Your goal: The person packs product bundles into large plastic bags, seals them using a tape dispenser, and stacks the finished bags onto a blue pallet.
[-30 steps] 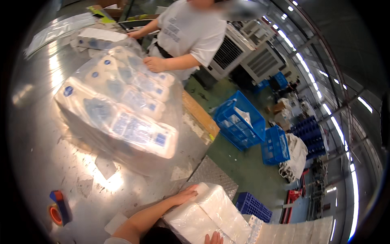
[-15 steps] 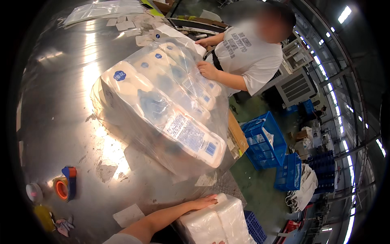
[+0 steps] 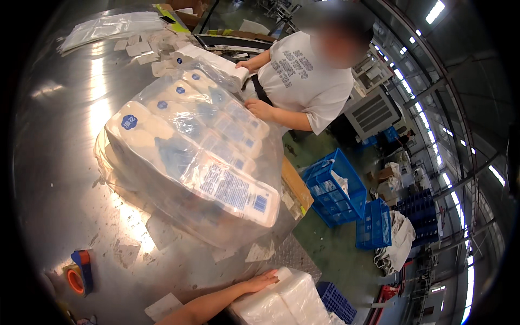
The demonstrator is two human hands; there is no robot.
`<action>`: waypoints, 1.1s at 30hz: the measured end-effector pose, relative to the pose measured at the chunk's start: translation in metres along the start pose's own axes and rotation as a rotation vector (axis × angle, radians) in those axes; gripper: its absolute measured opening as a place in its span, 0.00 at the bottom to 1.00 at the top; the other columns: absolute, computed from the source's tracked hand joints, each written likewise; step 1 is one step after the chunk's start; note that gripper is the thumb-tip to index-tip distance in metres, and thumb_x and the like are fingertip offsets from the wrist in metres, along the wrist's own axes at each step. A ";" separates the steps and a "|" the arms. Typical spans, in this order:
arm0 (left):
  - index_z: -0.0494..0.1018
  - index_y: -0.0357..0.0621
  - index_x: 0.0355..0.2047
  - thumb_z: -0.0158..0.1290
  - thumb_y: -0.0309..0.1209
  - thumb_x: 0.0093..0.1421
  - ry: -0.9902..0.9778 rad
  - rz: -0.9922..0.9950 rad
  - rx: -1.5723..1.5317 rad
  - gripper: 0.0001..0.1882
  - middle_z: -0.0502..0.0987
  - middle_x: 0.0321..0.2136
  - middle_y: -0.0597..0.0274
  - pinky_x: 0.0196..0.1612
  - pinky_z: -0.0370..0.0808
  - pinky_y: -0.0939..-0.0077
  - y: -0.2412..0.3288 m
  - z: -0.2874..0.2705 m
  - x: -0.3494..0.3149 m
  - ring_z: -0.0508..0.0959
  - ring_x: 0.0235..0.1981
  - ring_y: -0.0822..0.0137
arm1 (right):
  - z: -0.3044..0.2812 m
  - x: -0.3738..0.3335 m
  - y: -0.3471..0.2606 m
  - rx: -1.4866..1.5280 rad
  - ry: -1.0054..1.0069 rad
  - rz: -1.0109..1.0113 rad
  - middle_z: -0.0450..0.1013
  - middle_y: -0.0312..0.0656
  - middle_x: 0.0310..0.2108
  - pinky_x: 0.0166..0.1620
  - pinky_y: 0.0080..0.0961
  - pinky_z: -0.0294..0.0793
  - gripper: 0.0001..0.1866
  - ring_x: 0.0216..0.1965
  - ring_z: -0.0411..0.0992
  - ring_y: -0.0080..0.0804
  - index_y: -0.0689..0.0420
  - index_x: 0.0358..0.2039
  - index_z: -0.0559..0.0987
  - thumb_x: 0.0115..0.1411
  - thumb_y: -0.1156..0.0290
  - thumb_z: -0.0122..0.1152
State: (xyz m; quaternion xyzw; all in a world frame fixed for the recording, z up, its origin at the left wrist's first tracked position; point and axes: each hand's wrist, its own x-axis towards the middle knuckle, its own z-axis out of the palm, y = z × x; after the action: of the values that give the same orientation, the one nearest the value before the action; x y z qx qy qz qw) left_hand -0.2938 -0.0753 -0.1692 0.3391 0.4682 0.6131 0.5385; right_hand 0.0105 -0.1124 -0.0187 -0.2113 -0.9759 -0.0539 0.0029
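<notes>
At the lower edge, a white tissue pack in clear plastic [image 3: 281, 300] sits beside the table's near corner. My left hand [image 3: 262, 281] lies over its far left edge, fingers together and gripping it. My right hand is out of view. Farther off, a large clear plastic bag [image 3: 146, 187] lies on the metal table, holding several white tissue packs [image 3: 233, 187] with blue labels. Across the table, a co-worker's one hand [image 3: 260, 109] touches the bag's far side. That person's other hand [image 3: 246, 66] is at a white pack [image 3: 216, 62] beyond the bag.
On the metal table [image 3: 59, 184] stand a tape dispenser [image 3: 78, 271] at lower left, scattered paper cards [image 3: 138, 49] and a stack of clear bags [image 3: 111, 30] at the far side. Blue crates [image 3: 338, 187] stand on the floor to the right, near a white cloth heap [image 3: 400, 238].
The whole view has shifted, so the table and bag sit farther left. Fingertips seen below the held pack at the lower edge have gone out of view. My left hand stays on the pack.
</notes>
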 end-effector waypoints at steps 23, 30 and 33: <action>0.43 0.40 0.65 0.35 0.57 0.63 -0.021 -0.039 -0.008 0.41 0.43 0.66 0.54 0.66 0.39 0.71 0.001 -0.003 -0.003 0.41 0.67 0.61 | 0.000 0.002 0.003 0.000 -0.033 -0.037 0.49 0.68 0.60 0.58 0.65 0.47 0.35 0.61 0.49 0.65 0.63 0.58 0.61 0.59 0.50 0.46; 0.43 0.40 0.65 0.35 0.57 0.63 -0.007 -0.023 0.026 0.41 0.42 0.66 0.52 0.66 0.40 0.71 -0.003 -0.002 0.000 0.41 0.67 0.60 | -0.006 0.007 -0.003 -0.003 0.008 -0.037 0.51 0.68 0.59 0.57 0.64 0.49 0.33 0.60 0.52 0.64 0.62 0.57 0.63 0.59 0.52 0.48; 0.42 0.41 0.65 0.35 0.57 0.63 -0.010 -0.022 0.017 0.40 0.42 0.66 0.51 0.66 0.40 0.71 -0.002 -0.002 -0.001 0.40 0.67 0.60 | -0.006 0.006 -0.002 -0.021 0.002 -0.034 0.52 0.67 0.59 0.57 0.63 0.50 0.32 0.60 0.53 0.64 0.61 0.57 0.63 0.58 0.53 0.49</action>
State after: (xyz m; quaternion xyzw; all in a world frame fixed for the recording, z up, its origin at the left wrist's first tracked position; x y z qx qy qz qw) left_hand -0.2953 -0.0768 -0.1716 0.3414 0.4744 0.6014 0.5447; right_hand 0.0038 -0.1127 -0.0128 -0.1947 -0.9787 -0.0644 0.0010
